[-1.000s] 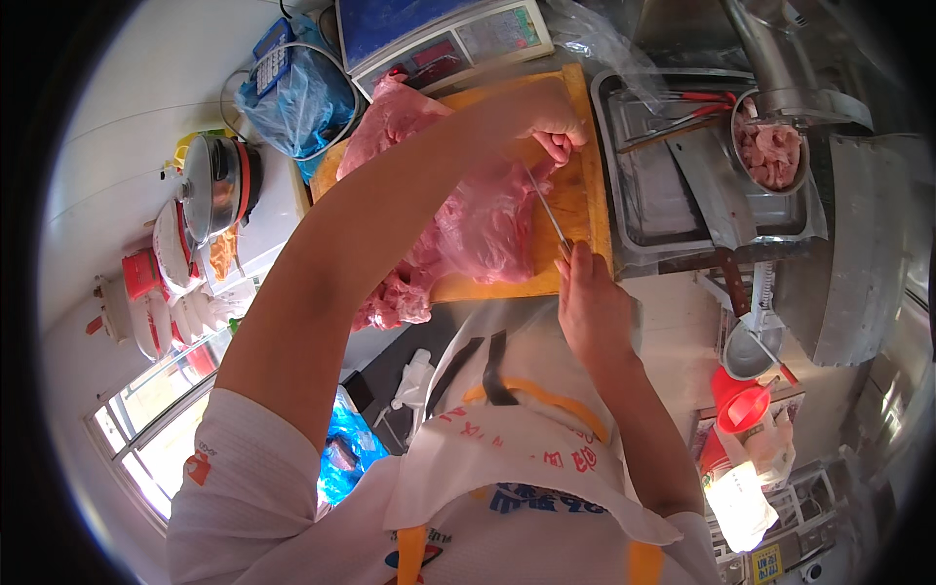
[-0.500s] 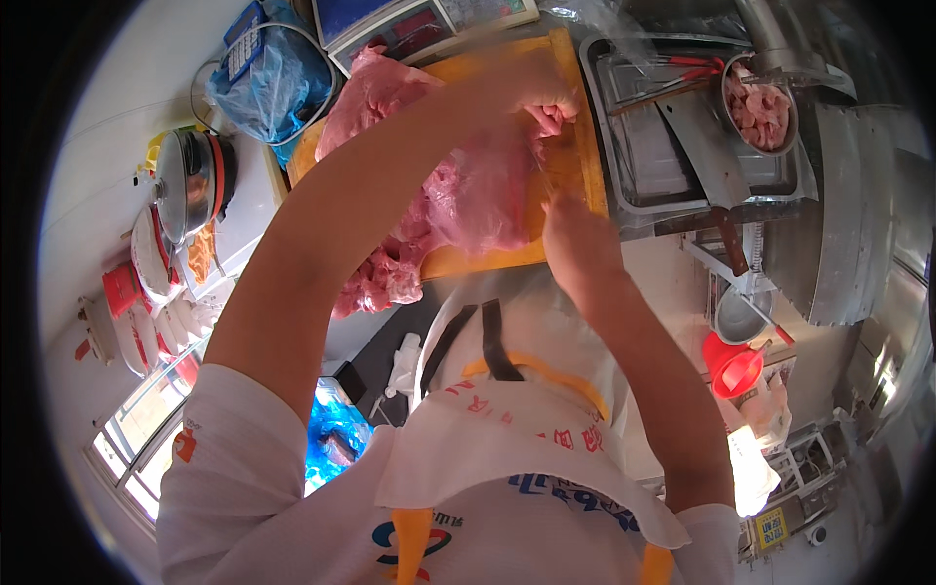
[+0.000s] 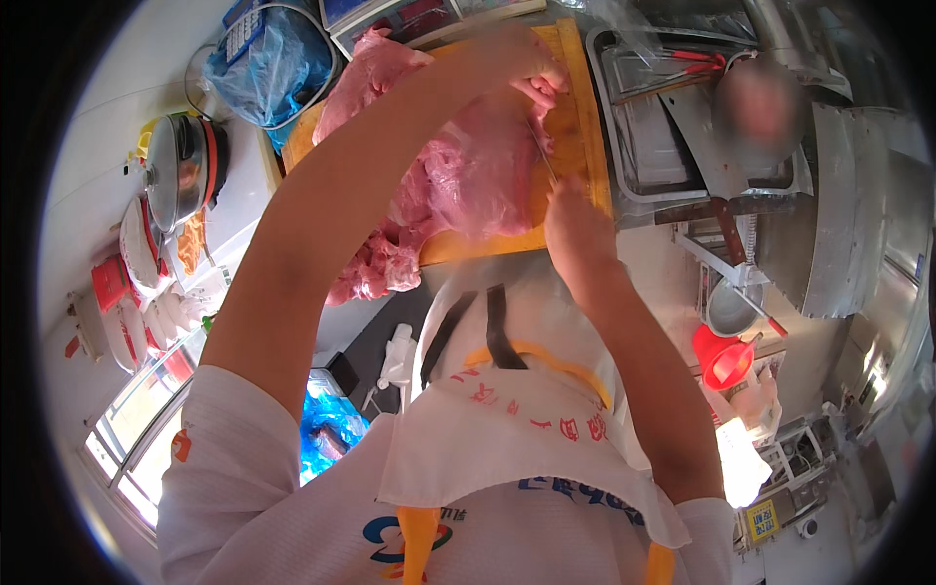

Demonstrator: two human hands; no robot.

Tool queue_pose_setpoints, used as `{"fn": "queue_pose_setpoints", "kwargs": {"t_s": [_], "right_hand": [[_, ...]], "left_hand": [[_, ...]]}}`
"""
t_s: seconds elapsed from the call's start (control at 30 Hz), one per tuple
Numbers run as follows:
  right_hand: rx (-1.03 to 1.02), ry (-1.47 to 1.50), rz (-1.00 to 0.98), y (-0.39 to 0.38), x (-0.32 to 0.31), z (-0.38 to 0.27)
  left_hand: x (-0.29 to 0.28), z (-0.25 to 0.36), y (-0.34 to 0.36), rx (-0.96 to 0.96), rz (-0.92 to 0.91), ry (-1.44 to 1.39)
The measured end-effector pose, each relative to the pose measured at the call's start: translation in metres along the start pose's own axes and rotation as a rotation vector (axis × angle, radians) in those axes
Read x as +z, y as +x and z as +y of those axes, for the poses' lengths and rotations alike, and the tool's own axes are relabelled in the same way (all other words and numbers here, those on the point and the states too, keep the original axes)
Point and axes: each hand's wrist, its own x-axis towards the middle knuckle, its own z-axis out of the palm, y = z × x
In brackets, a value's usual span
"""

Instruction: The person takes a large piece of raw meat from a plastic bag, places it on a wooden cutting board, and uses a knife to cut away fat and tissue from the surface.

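Note:
A large slab of raw pink meat (image 3: 478,185) lies on a yellow cutting board (image 3: 580,146), reaching past the board's near left edge. My left arm crosses over the slab, and my left hand (image 3: 531,66) is closed on a flap of the meat at its far right end. In my right hand (image 3: 579,226), fingers wrapped round the handle, is a thin knife (image 3: 542,151). Its narrow blade points away from me along the slab's right edge, near the flap. The handle is hidden inside my fist, and my left forearm covers part of the slab.
Right of the board, a metal tray (image 3: 634,185) holds a cleaver (image 3: 697,146) and red-handled tools (image 3: 697,66). A blurred round container (image 3: 762,109) stands there too. A scale (image 3: 390,24) sits behind the board; a blue plastic bag (image 3: 268,73) and a lidded pot (image 3: 178,175) are at left.
My left hand has shifted slightly away from me with the meat flap. The knife blade shows more clearly beside the slab's edge. The whole view has shifted a little.

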Motion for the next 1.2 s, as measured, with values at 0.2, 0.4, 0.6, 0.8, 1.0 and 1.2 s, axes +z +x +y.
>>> {"fn": "queue_pose_setpoints", "kwargs": {"t_s": [0.2,0.4,0.6,0.8,1.0,1.2], "right_hand": [[0.127,-0.080,-0.135,-0.097,0.001,0.027],[0.063,-0.016,-0.086,-0.098,-0.007,0.038],[-0.032,0.126,0.080,-0.107,-0.013,0.048],[-0.014,0.309,0.096,-0.101,-0.025,0.056],[-0.057,0.355,0.090,-0.092,-0.040,0.052],[-0.055,0.457,0.160,-0.087,-0.034,0.078]], "left_hand": [[-0.011,-0.027,-0.002,0.160,-0.044,-0.099],[-0.034,0.074,-0.013,0.259,-0.168,-0.392],[-0.042,0.034,-0.007,0.129,0.027,-0.051],[-0.035,0.042,-0.030,0.478,0.124,1.034],[-0.073,0.000,-0.034,0.232,0.673,1.227],[0.004,0.055,-0.079,0.444,0.181,0.390]]}}
